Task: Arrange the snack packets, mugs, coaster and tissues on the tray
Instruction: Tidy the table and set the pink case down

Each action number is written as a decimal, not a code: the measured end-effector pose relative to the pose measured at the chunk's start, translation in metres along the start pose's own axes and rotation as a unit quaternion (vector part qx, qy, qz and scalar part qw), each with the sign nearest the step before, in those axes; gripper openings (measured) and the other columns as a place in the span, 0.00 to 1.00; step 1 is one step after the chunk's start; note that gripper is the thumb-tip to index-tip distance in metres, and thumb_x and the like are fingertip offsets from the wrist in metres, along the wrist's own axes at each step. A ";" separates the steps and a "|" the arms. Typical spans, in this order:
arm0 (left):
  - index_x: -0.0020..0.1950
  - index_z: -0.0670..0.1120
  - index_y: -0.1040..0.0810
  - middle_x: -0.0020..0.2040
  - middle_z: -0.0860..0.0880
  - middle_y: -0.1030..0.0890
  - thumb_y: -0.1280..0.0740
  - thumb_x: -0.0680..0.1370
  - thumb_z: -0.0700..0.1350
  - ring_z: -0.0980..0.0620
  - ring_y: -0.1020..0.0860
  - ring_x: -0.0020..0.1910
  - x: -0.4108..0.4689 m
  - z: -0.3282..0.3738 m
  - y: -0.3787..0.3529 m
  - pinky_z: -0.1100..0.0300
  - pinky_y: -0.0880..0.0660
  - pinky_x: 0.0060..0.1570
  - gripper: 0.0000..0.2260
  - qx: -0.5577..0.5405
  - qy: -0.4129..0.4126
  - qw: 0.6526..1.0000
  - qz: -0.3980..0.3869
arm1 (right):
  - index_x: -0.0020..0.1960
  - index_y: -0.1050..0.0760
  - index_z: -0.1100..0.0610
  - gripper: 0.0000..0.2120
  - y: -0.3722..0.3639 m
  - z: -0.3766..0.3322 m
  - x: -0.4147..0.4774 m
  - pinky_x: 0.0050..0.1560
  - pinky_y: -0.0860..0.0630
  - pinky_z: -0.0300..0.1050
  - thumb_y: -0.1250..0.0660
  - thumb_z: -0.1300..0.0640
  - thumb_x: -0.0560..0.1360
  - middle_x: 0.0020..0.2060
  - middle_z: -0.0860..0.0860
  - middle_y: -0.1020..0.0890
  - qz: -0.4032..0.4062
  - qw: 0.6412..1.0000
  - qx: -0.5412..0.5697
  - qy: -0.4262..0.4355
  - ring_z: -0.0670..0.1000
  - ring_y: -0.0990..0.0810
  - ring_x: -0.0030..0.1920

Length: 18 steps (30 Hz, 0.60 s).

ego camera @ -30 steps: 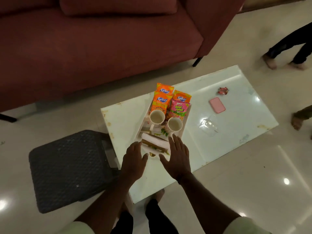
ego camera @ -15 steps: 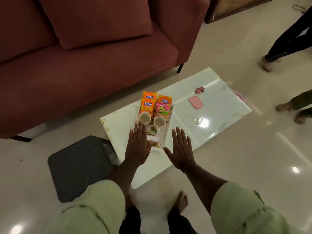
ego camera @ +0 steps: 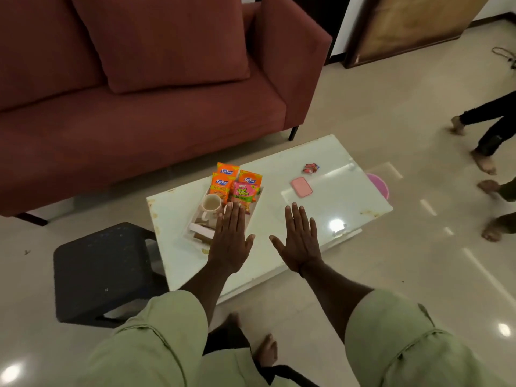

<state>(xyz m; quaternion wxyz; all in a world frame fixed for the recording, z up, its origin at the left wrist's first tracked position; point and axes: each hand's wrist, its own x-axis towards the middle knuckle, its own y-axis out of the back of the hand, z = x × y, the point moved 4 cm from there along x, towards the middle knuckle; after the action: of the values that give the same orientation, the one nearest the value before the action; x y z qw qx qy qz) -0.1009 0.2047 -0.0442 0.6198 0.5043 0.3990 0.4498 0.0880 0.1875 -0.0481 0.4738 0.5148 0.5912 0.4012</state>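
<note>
Orange and pink snack packets [ego camera: 236,183] and a mug [ego camera: 211,203] sit on the tray [ego camera: 256,203] on a white table [ego camera: 335,196]. Left hand [ego camera: 230,241] is flat above the tray, fingers straight and together. Right hand [ego camera: 300,241], fingers slightly spread, is just beside the tray.

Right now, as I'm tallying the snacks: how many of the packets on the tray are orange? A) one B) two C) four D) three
D: three orange packets sit at the far end of the tray, with one pink packet beside them.
</note>
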 end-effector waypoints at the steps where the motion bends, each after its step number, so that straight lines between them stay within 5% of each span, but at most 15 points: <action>1: 0.80 0.40 0.51 0.80 0.40 0.49 0.47 0.81 0.60 0.40 0.52 0.79 0.005 0.007 -0.001 0.44 0.44 0.76 0.34 0.006 0.002 1.000 -0.002 | 0.80 0.61 0.54 0.41 0.003 0.008 0.004 0.78 0.57 0.58 0.53 0.32 0.77 0.80 0.52 0.59 0.002 1.000 -0.003 0.001 0.54 0.62 0.79; 18: 0.78 0.38 0.45 0.79 0.38 0.44 0.40 0.80 0.58 0.39 0.46 0.78 0.100 0.037 -0.026 0.44 0.42 0.75 0.35 -0.018 0.073 0.997 -0.033 | 0.80 0.60 0.54 0.41 0.027 0.099 0.100 0.78 0.55 0.59 0.52 0.32 0.76 0.80 0.52 0.57 -0.035 0.998 -0.037 0.030 0.53 0.61 0.79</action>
<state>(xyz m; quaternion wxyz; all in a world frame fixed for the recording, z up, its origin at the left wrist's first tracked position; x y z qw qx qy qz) -0.0343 0.2886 -0.0678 0.6126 0.4448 0.4518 0.4719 0.1884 0.2887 -0.0598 0.4880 0.4639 0.6077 0.4211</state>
